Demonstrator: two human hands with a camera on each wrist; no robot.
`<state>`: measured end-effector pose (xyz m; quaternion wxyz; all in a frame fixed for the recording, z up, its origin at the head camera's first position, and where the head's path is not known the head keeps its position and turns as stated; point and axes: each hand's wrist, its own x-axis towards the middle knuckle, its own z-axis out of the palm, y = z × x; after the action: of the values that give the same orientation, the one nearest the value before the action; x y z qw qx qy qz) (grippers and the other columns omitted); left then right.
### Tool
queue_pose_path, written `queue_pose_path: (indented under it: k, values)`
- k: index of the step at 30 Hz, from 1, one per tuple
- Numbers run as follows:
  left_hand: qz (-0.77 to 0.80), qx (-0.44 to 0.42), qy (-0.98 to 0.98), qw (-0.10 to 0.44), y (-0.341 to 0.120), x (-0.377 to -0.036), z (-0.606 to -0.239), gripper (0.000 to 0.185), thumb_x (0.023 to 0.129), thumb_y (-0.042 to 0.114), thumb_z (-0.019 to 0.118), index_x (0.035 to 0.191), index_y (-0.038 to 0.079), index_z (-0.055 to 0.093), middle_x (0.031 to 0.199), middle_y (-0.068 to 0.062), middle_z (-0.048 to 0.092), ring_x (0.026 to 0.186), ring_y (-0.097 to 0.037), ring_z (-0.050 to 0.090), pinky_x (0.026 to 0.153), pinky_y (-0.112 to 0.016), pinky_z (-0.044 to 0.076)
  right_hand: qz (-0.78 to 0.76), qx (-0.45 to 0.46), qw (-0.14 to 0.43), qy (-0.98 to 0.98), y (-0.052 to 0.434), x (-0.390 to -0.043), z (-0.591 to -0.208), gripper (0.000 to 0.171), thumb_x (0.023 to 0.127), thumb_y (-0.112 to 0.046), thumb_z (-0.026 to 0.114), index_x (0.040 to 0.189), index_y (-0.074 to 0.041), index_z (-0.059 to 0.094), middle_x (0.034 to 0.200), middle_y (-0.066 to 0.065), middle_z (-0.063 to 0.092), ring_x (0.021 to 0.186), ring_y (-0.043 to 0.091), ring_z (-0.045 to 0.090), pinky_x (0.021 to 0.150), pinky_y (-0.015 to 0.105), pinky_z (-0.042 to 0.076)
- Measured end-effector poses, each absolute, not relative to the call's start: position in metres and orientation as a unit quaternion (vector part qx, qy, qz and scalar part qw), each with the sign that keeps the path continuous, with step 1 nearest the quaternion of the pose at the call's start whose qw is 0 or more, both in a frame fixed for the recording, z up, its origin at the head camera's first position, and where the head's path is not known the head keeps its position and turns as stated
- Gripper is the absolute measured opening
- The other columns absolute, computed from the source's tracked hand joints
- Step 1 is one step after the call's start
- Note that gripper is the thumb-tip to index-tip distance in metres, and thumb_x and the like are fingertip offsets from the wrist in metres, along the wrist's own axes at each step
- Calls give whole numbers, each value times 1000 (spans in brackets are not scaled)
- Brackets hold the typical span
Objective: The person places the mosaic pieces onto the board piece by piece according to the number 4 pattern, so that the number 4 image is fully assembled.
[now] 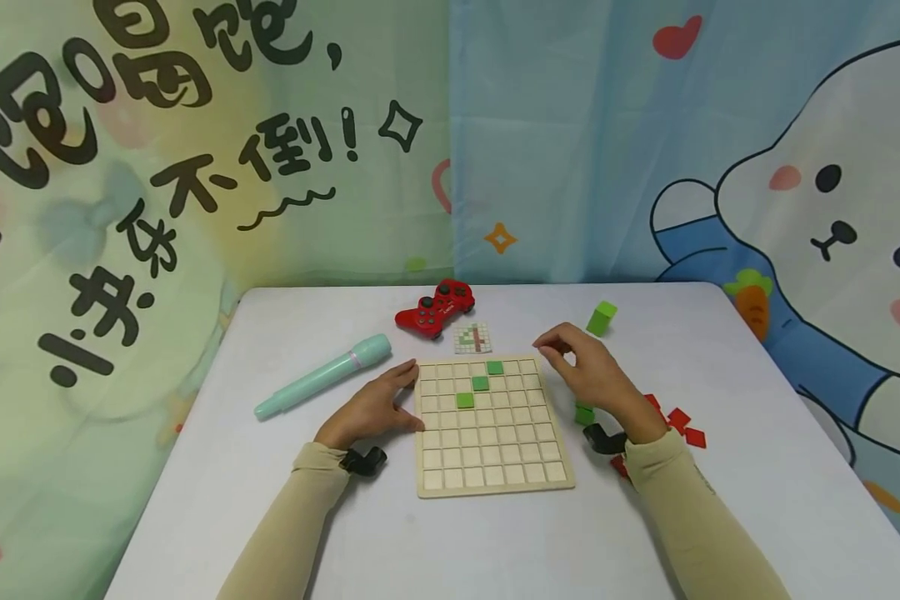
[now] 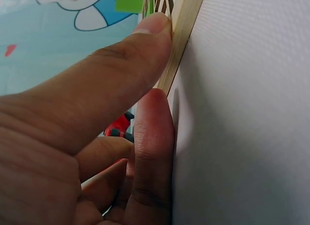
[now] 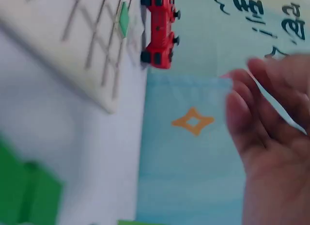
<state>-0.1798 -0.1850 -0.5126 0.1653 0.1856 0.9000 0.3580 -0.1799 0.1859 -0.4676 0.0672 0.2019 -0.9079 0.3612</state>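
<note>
Wooden grid board lies flat on the tabletop, three green tiles seated in a diagonal in its upper cells. Left hand is laid against the board's left edge, fingers straight; in the left wrist view a fingertip is pressed on the board's rim, nothing gripped. Right hand is held above the tabletop just off the board's top-right corner, fingers loosely curled; whether a tile is pinched cannot be told, the right wrist view is blurred. Pattern card sits just behind the board, spare green pieces beside the right wrist.

Judgement: the board should be kept braced by the left hand. The target cell should be checked against the card. A tile is best lowered flat, square to the cell walls, without the seated tiles being nudged.
</note>
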Motion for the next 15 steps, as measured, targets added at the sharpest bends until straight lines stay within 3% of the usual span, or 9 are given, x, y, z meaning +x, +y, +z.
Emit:
queue_pose_path:
  k: [5, 15]
  values:
    - [363, 185, 897, 168, -186, -179, -511, 102, 83, 22, 93, 166, 6, 35, 179, -8, 25, 165, -34, 27, 130, -52, 31, 391, 125, 102, -906, 201, -172, -484, 21, 113, -17, 54, 125, -7, 67, 126, 14, 70, 118, 35, 67, 104, 61, 50]
    - [361, 186, 899, 166, -185, -179, -512, 103, 83, 22, 94, 166, 7, 35, 179, -7, 25, 161, -32, 36, 128, -50, 35, 395, 66, 88, -912, 223, -163, -509, 17, 110, -10, 56, 123, -6, 66, 126, 15, 70, 116, 34, 66, 105, 56, 52]
